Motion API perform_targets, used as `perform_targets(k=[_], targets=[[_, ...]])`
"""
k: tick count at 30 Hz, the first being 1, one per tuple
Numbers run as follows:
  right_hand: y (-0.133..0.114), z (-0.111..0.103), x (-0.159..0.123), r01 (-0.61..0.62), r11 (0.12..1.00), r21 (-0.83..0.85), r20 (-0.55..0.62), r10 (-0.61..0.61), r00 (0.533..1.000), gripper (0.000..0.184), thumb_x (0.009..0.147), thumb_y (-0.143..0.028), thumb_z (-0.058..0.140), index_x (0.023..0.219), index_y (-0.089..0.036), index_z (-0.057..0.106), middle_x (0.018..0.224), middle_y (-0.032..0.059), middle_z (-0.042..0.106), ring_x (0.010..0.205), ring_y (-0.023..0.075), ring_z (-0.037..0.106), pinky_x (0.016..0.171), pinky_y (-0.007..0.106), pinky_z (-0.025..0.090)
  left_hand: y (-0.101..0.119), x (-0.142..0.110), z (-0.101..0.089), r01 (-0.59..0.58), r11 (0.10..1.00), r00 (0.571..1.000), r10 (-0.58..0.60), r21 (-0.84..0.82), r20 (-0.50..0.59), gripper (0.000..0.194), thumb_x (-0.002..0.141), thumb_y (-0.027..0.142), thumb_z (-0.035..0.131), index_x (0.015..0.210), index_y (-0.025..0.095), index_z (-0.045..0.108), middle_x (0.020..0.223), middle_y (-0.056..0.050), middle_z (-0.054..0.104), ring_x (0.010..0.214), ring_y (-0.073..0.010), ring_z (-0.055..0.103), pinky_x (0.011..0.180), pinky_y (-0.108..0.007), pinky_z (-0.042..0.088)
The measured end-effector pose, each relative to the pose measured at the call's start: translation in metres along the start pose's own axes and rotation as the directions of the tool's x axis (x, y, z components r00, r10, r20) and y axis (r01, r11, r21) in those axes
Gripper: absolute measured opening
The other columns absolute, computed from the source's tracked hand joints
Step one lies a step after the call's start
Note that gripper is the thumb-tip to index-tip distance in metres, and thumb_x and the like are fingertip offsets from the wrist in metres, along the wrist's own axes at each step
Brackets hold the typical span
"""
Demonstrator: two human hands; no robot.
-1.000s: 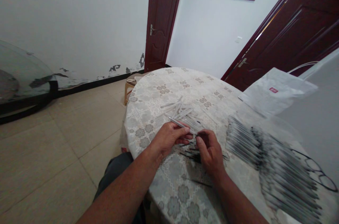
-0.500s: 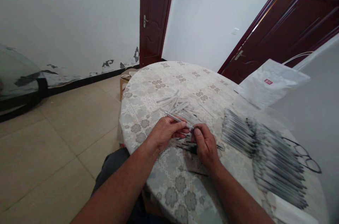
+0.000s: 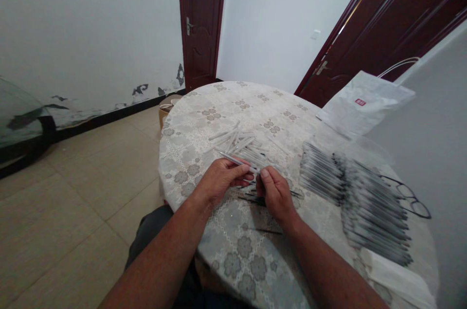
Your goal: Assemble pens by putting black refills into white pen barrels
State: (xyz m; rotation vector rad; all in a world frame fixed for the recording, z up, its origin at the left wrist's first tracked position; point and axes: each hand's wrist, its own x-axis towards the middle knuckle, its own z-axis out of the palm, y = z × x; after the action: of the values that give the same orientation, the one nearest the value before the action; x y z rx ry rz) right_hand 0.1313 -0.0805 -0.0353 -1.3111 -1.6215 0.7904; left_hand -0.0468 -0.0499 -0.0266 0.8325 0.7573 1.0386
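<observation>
A slim whitish pen barrel (image 3: 233,158) lies slanted in my left hand (image 3: 221,180), pinched between thumb and fingers. My right hand (image 3: 277,194) closes at the barrel's near end; the fingertips hide whatever they grip there. Just beyond both hands is a loose pile of white pen barrels (image 3: 233,137). Several thin black sticks, like refills (image 3: 251,199), lie under and beside my right hand. One more black stick (image 3: 269,231) rests closer to the table's front edge.
On the right, rows of grey-and-black pens (image 3: 379,216) lie packed side by side. Glasses (image 3: 419,209) sit beyond them, a white bag (image 3: 350,109) further back. White folded material (image 3: 397,277) lies at the near right. A patterned cloth covers the round table (image 3: 244,255).
The view has shifted slightly, so the whole scene sits a little further left. Both hands keep nearly the same pose around the pen barrel.
</observation>
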Motion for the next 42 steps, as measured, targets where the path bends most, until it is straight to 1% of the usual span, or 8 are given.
perform_targets(k=[10,14,17,22,25,28,33,42], targets=[[0.000,-0.012,0.004,0.100,0.991,-0.084,0.033,-0.098,0.995,0.043,0.103,-0.045,0.037,0.069,-0.023,0.052,0.062,-0.0023,0.055,0.061,0.0157,0.052,0.062,0.027,0.039,0.001,0.003,0.001,-0.034,0.989,0.999,0.036,0.147,-0.011,0.037,0.074,0.040,0.082,0.096,0.012,0.073,0.086,-0.010,0.075,0.075,-0.0193,0.070,0.068,-0.031,0.058],[-0.003,-0.025,0.010,0.090,0.996,0.022,-0.059,-0.088,0.994,0.043,0.101,-0.047,0.041,0.067,-0.023,0.054,0.058,-0.0025,0.056,0.057,0.0148,0.053,0.060,0.027,0.042,0.012,0.002,-0.006,-0.148,0.979,0.971,0.170,0.141,-0.165,0.039,0.076,0.046,0.078,0.097,0.014,0.069,0.086,-0.008,0.073,0.072,-0.0174,0.069,0.066,-0.031,0.058],[-0.012,-0.046,0.019,0.056,0.998,0.040,-0.127,-0.050,0.991,0.041,0.098,-0.047,0.046,0.071,-0.021,0.061,0.056,-0.0022,0.058,0.054,0.0141,0.055,0.058,0.026,0.042,0.022,-0.001,-0.013,-0.198,0.920,0.923,0.291,0.339,-0.250,0.037,0.078,0.047,0.075,0.094,0.014,0.069,0.084,-0.007,0.072,0.072,-0.0172,0.067,0.064,-0.028,0.055],[-0.014,-0.081,0.020,-0.003,0.998,-0.067,-0.134,-0.006,0.991,0.034,0.093,-0.047,0.055,0.082,-0.019,0.071,0.058,-0.0010,0.063,0.052,0.0146,0.057,0.054,0.026,0.042,0.017,0.000,-0.018,-0.167,0.541,0.921,0.385,0.824,-0.067,0.023,0.083,0.037,0.069,0.096,0.019,0.075,0.084,-0.007,0.073,0.076,-0.0201,0.065,0.071,-0.031,0.051],[0.004,-0.093,0.008,0.004,0.998,-0.064,-0.149,-0.013,0.989,0.031,0.090,-0.047,0.060,0.086,-0.019,0.072,0.062,0.0002,0.065,0.055,0.0160,0.061,0.056,0.026,0.044,0.003,0.005,-0.015,-0.214,0.249,0.884,0.461,0.944,0.079,0.019,0.083,0.027,0.068,0.099,0.022,0.075,0.093,-0.007,0.072,0.088,-0.0227,0.065,0.086,-0.034,0.048],[0.029,-0.100,-0.004,-0.010,1.000,-0.013,-0.226,0.007,0.974,0.031,0.089,-0.047,0.062,0.096,-0.019,0.071,0.062,-0.0002,0.065,0.054,0.0163,0.060,0.058,0.027,0.046,-0.007,0.011,-0.006,-0.231,0.057,0.868,0.464,0.971,0.180,0.021,0.085,0.023,0.065,0.104,0.022,0.072,0.100,-0.008,0.069,0.098,-0.0242,0.063,0.093,-0.035,0.046],[0.050,-0.109,-0.008,0.010,1.000,-0.028,-0.308,-0.018,0.951,0.027,0.090,-0.043,0.062,0.103,-0.020,0.068,0.066,-0.0009,0.066,0.060,0.0167,0.063,0.065,0.028,0.048,-0.011,0.019,0.018,-0.201,-0.136,0.893,0.382,0.970,0.238,0.021,0.089,0.024,0.061,0.109,0.020,0.068,0.106,-0.008,0.068,0.102,-0.0231,0.062,0.094,-0.034,0.045],[0.041,-0.102,-0.014,0.164,0.963,-0.213,-0.245,-0.215,0.945,0.017,0.091,-0.033,0.057,0.100,-0.021,0.066,0.070,-0.0012,0.063,0.060,0.0146,0.058,0.063,0.027,0.044,-0.028,0.023,0.039,-0.013,-0.396,0.939,0.311,0.918,0.147,0.017,0.091,0.034,0.061,0.103,0.023,0.066,0.100,-0.009,0.068,0.100,-0.0268,0.060,0.082,-0.034,0.045]])
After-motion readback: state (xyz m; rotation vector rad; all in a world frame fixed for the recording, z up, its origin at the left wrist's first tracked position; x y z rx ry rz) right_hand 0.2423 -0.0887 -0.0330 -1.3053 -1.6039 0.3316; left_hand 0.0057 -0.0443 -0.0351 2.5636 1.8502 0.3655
